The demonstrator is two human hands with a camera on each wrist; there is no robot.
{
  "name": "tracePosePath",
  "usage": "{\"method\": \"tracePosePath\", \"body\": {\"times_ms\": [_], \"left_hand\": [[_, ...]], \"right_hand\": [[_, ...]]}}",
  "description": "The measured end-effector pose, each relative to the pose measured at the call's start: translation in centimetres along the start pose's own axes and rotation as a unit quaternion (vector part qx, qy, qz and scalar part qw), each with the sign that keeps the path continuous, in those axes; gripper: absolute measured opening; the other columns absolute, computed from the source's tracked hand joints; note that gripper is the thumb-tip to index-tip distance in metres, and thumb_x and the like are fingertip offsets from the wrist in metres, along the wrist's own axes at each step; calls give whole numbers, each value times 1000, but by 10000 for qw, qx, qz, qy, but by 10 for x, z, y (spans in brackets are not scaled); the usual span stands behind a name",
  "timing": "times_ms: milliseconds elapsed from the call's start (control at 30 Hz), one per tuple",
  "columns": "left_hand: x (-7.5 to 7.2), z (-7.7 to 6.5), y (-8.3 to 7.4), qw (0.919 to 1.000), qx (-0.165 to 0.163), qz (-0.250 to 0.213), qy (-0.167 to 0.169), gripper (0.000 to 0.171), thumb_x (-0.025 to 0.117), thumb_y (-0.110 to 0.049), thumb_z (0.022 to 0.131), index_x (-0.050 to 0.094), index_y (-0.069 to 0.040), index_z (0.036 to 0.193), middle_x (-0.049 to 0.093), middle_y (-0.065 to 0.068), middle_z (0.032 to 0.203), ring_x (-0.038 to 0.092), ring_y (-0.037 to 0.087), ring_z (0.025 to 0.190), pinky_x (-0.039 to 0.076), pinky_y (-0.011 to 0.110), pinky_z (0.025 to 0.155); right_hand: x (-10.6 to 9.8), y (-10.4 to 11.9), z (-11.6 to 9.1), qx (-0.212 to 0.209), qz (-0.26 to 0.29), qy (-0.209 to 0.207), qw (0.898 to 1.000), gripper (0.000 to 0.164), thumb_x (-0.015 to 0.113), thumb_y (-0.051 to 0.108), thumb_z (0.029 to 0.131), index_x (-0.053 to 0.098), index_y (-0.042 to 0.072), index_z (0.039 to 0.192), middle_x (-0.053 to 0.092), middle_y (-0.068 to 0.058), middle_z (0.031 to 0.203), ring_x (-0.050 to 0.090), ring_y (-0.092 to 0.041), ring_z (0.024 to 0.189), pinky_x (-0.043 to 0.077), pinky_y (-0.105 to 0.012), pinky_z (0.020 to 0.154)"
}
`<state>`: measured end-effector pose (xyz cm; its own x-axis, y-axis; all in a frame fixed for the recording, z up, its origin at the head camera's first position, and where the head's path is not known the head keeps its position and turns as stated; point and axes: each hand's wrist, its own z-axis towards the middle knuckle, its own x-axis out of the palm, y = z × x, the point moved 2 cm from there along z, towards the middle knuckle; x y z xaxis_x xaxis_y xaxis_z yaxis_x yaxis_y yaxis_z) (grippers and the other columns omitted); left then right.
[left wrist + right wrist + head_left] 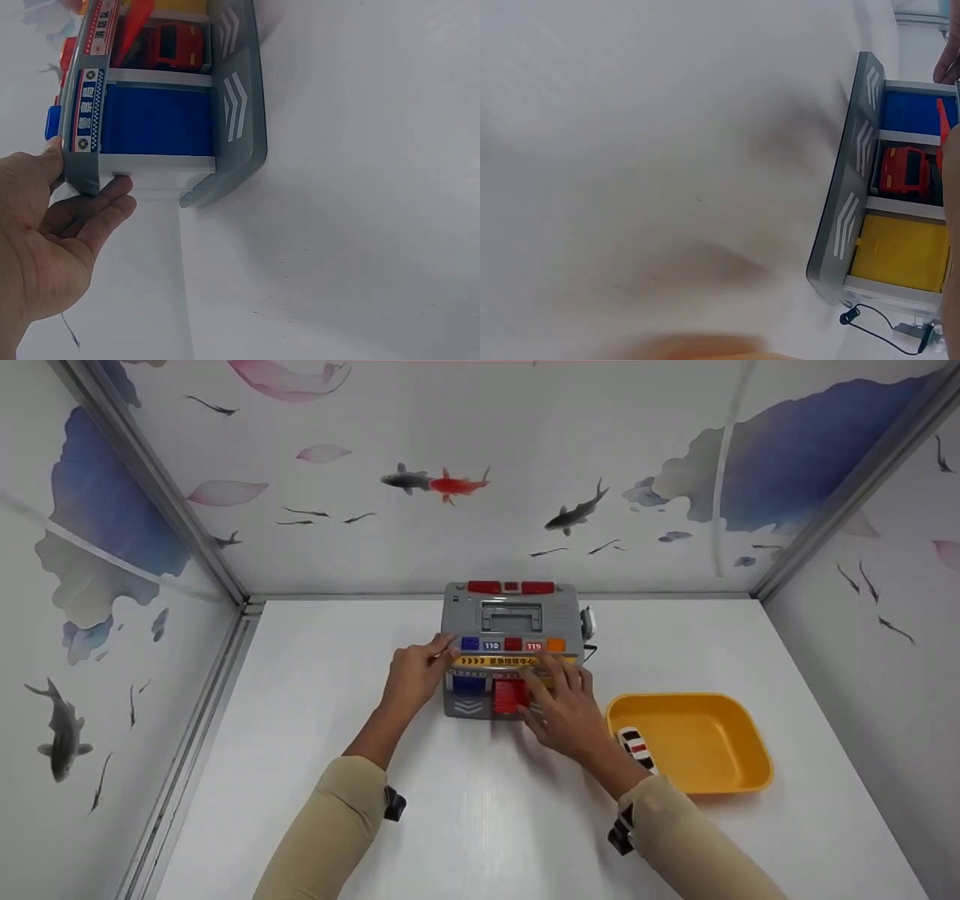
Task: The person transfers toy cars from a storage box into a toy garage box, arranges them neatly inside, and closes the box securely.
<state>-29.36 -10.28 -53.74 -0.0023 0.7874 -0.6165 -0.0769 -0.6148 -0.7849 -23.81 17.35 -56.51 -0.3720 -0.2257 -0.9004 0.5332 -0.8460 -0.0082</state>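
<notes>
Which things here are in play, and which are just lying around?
Apparently in play:
gray toy station, edge gripped by the left hand
right hand, at its front
red door, tilted open
red truck in the middle bay

Probably just lying around:
yellow tray
white-and-black toy car in it

The toy garage (512,634) looks smooth plastic, the tray (705,742) plastic too (faintly glossy), the sleeves (334,817) matt cloth.
</notes>
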Motion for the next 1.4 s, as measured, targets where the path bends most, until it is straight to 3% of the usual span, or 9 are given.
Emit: {"method": "tracePosePath", "body": {"times_ms": [133, 333, 667, 800, 933, 1267, 1400], "left_hand": [[1, 1, 0, 10000, -75, -4, 14, 47, 67, -45, 111, 68, -22, 152, 63, 9, 156, 65, 29, 144, 57, 47, 116], [1, 0, -1, 10000, -84, 31, 28, 47, 67, -45, 111, 67, -22, 152, 65, 9, 154, 74, 27, 134, 63, 46, 107], [-1, 1, -1, 9999, -80, 70, 1, 46, 66, -46, 111, 69, -24, 151, 64, 10, 154, 75, 20, 111, 63, 43, 93], [-1, 2, -2, 10000, 21, 53, -7, 47, 67, -46, 111, 69, -22, 151, 65, 11, 153, 78, 22, 123, 64, 44, 96], [-2, 2, -1, 10000, 43, 43, -27, 47, 67, -45, 110, 70, -21, 150, 66, 11, 153, 71, 28, 137, 64, 47, 105], [-1, 0, -1, 9999, -116, 88, 41, 47, 66, -48, 111, 69, -23, 151, 63, 10, 156, 69, 31, 140, 59, 48, 113], [-1, 1, -1, 9998, -108, 136, 9, 47, 66, -47, 111, 69, -23, 151, 64, 11, 155, 71, 29, 138, 63, 45, 106]], "right_hand": [[-1, -1, 13, 47, -165, 321, 9993, 79, 83, 52, 98, 46, 27, 162, 34, -17, 174, 37, -41, 155, 38, -64, 123], [2, 0, 23, 89, -222, 712, 9972, 90, 90, 48, 92, 41, 33, 165, 34, -18, 174, 42, -42, 157, 35, -69, 126], [14, 3, 24, -64, -287, 183, 9994, 91, 95, 41, 89, 44, 27, 163, 37, -22, 174, 41, -41, 159, 29, -61, 122], [20, 3, 25, -61, -359, -44, 9993, 85, 94, 40, 91, 47, 26, 160, 39, -23, 173, 43, -42, 159, 28, -61, 122], [24, 5, 28, -31, -387, -108, 9992, 79, 92, 37, 93, 48, 26, 157, 40, -24, 172, 43, -42, 159, 29, -60, 121], [31, 11, 31, 151, -806, -149, 9965, 73, 91, 38, 94, 48, 24, 152, 43, -23, 169, 45, -39, 157, 24, -63, 115], [35, 13, 31, 196, -1007, -179, 9946, 73, 90, 39, 94, 48, 24, 151, 43, -23, 168, 45, -39, 156, 24, -63, 115]]}}
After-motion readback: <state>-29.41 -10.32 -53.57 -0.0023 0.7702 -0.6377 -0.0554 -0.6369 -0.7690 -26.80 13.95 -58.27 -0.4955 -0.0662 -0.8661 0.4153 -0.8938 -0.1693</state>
